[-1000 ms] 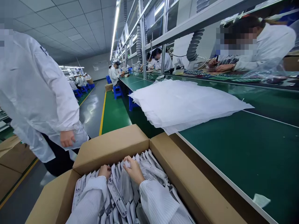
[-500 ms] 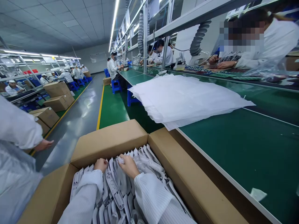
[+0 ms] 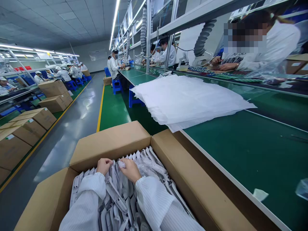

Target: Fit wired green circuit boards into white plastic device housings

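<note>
Rows of white plastic housings (image 3: 116, 197) stand on edge, packed close together in an open cardboard box (image 3: 113, 141). My left hand (image 3: 104, 166) is at the far row, thumb and fingertips pinched together over the tops of the housings; what they grip is too small to make out. Just to its right, my right hand (image 3: 131, 170) pinches a crumpled piece of translucent plastic film (image 3: 121, 164). One housing below my hands leans out of line with the others. Clear plastic film (image 3: 150, 166) lies over housings to the right of my right hand.
A stack of thin white sheets (image 3: 192, 99) overhangs the edge of the green workbench (image 3: 240, 150) beside the box. A co-worker (image 3: 271, 45) sits across the bench. Closed cartons (image 3: 29, 128) line the aisle at left. A small white scrap (image 3: 260, 194) lies near the bench edge.
My left hand has shifted slightly up and right, closer to my right hand. The tilted housing sits a little lower against its neighbours. A person at the left has gone out of view.
</note>
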A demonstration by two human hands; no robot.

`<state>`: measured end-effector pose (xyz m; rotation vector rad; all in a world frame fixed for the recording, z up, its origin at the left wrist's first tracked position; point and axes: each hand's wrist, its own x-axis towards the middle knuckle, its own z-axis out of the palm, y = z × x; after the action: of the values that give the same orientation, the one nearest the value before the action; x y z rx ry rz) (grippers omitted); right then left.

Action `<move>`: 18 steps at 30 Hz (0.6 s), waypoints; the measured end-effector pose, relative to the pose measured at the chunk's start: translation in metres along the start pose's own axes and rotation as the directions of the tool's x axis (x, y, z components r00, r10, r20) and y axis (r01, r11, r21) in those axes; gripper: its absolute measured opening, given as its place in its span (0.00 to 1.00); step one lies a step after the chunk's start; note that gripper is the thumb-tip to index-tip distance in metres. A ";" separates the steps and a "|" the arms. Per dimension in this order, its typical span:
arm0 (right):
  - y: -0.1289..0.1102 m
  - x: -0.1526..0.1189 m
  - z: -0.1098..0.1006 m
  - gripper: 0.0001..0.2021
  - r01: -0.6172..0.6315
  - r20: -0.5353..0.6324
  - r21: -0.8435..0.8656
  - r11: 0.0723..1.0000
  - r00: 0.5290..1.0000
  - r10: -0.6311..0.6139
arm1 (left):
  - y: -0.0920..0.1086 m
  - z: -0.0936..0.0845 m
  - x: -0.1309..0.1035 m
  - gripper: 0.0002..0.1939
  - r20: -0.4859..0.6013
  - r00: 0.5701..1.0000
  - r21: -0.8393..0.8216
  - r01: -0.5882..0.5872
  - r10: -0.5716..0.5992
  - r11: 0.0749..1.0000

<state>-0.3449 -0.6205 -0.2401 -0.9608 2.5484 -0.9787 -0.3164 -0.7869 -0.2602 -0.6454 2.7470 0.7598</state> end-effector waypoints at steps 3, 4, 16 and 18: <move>-0.007 0.003 0.000 0.12 0.027 0.032 -0.013 1.000 0.999 -0.026 | 0.006 -0.006 -0.013 0.12 0.054 0.993 -0.104 -0.096 0.102 0.990; -0.009 0.004 0.000 0.11 0.029 0.044 -0.022 0.999 0.999 -0.028 | 0.007 -0.007 -0.016 0.12 0.064 0.990 -0.132 -0.118 0.127 0.984; -0.007 0.005 -0.006 0.08 -0.031 0.021 -0.147 0.989 0.999 0.034 | -0.045 -0.002 -0.006 0.11 -0.034 0.995 0.045 0.091 -0.089 0.995; -0.009 0.005 -0.008 0.09 -0.043 0.007 -0.166 0.985 0.999 0.045 | -0.043 0.004 -0.002 0.11 -0.041 0.994 0.070 0.102 -0.099 0.992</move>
<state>-0.3475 -0.6245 -0.2284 -0.9449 2.6634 -0.7566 -0.2939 -0.8173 -0.2819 -0.7838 2.7367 0.6304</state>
